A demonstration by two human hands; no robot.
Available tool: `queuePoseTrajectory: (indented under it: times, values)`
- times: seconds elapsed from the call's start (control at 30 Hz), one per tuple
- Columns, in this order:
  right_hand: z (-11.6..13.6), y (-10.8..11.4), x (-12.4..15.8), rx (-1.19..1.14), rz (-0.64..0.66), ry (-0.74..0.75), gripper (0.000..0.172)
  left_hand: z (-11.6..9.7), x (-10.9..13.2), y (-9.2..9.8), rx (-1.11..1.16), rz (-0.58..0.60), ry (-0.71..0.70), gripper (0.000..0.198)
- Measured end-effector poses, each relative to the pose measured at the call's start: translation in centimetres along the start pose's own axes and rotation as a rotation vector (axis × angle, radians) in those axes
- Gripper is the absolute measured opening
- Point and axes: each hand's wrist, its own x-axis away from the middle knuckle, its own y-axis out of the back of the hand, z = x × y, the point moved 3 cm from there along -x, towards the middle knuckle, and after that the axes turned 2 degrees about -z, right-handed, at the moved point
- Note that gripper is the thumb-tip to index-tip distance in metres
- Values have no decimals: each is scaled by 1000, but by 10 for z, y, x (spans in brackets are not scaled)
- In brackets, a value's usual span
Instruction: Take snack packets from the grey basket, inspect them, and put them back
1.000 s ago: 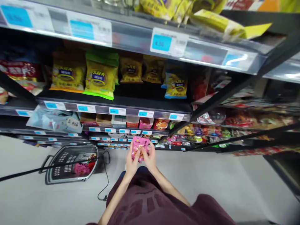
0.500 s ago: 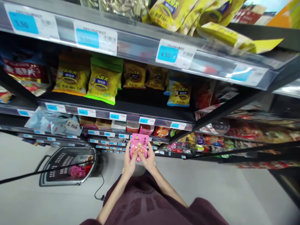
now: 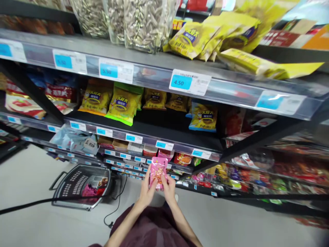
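A small pink snack packet (image 3: 158, 172) is held upright in front of me, low before the store shelves. My left hand (image 3: 146, 192) grips its left side and my right hand (image 3: 170, 188) grips its right side, fingers of both closed on it. The packet sits level with the lower shelves of boxed goods (image 3: 144, 150). My forearms run down to a dark maroon garment at the bottom of the view.
A grey shopping basket (image 3: 74, 178) with pink items stands on the floor at the left, a black cable beside it. Shelves hold yellow snack bags (image 3: 123, 104), sunflower seed bags (image 3: 144, 20) and a blue 4.50 price tag (image 3: 181, 82). Light grey floor lies below.
The view has tilted upward, bringing the top shelf with its seed bags into sight. Both hands still hold the pink packet, which stays in front of the lower shelves.
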Motion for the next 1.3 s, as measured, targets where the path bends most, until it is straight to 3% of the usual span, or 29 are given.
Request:
queuePoseTrajectory:
  times: [0.1,0.3,0.4,0.5,0.63,0.8,1.07,1.3]
  values:
    - [-1,4,5,2,-76,27,40,2,0,0,-29,99,-10,82]
    - [10,10,3,66,-138,119,40,12,-2,-8,-5,62,38,76]
    - [10,11,2,11,-159,91,39,19,-4,-9,-92,41,-49,62]
    - [8,14,4,-35,-204,69,39,21,-7,-10,-188,100,-139,51]
    - [4,21,7,-104,-215,46,36,13,-2,-12,-293,173,-249,49]
    - [3,25,5,-115,-315,127,30,2,7,-17,-401,140,-380,50]
    - [11,21,14,-91,-339,135,29,14,11,-15,-377,148,-265,54]
    - [8,15,17,-83,-359,128,32,15,10,-12,-280,153,-302,69]
